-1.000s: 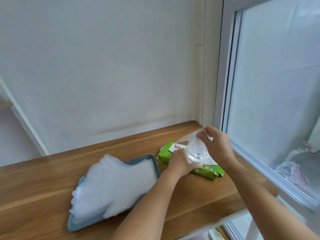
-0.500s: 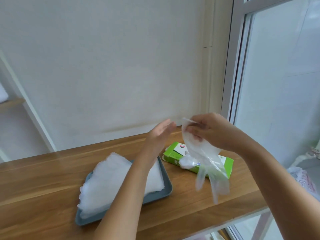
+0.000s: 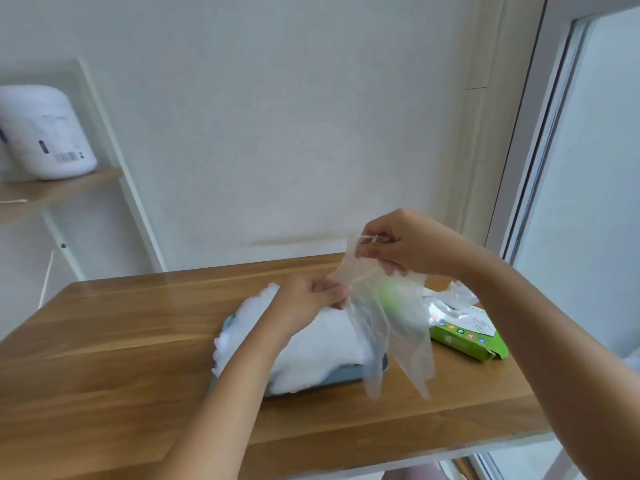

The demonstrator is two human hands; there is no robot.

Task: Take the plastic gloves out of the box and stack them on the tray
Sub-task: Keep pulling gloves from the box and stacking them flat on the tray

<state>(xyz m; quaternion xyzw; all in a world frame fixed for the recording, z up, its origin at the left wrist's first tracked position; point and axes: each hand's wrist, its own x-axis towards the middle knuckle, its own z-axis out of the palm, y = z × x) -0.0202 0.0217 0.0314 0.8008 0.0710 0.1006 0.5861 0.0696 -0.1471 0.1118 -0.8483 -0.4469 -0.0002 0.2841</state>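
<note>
Fingers (image 3: 367, 252) of the right hand (image 3: 412, 247) pinch the cuff of one clear glove (image 3: 391, 323), and the left hand (image 3: 311, 296) pinches its side edge.

Both grips are closed on thin film, with the glove in the air above the right end of the tray (image 3: 304, 390), between the stack of gloves (image 3: 311, 351) and the box (image 3: 467, 339). Its long axis is near upright, cuff at the top and finger ends pointing down toward the near edge of the bench (image 3: 121, 341). The film looks slippery and clingy, so it may slide out of either pinch, stick to the fingers on release, or fold on itself and land crumpled. It hangs partly past the tray's rim, so a straight drop would likely leave it half on the bench. The stack is high and loose, and a brushing forearm could push it askew.
</note>
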